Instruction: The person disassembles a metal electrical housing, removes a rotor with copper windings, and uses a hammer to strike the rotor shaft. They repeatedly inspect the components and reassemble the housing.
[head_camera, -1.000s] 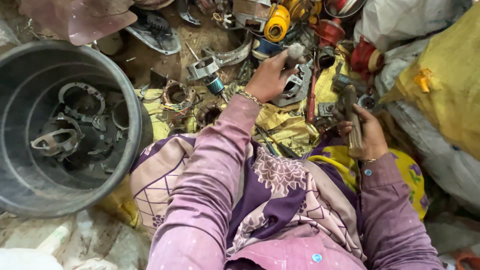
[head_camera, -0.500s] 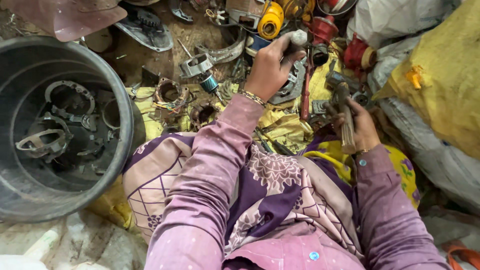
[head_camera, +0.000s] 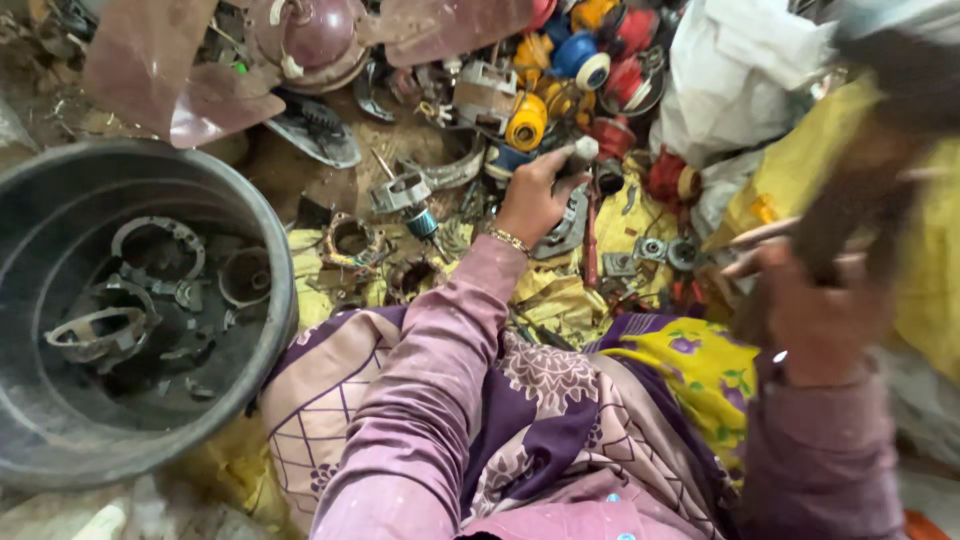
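Note:
My left hand (head_camera: 530, 197) reaches forward into a heap of scrap motor parts and is closed around a small grey metal part (head_camera: 582, 150). Its wrist wears a thin bracelet. My right hand (head_camera: 812, 315) is raised close to the camera at the right and is blurred. It grips the handle of a dark, hammer-like tool (head_camera: 862, 190), whose head I cannot make out. Both arms are in pink-purple sleeves, above a lap covered in purple and yellow patterned cloth (head_camera: 560, 410).
A big black tub (head_camera: 268, 250) at the left holds metal rings and housings. Purple fan blades and a fan hub (head_camera: 315, 35) lie at the top. Yellow, blue and red wound spools (head_camera: 527, 125) crowd the heap. A white sack (head_camera: 740, 75) and yellow sack sit at the right.
My right hand has swung up from the heap toward the camera with the tool, now blurred. My left hand stays on the grey part, shifted slightly.

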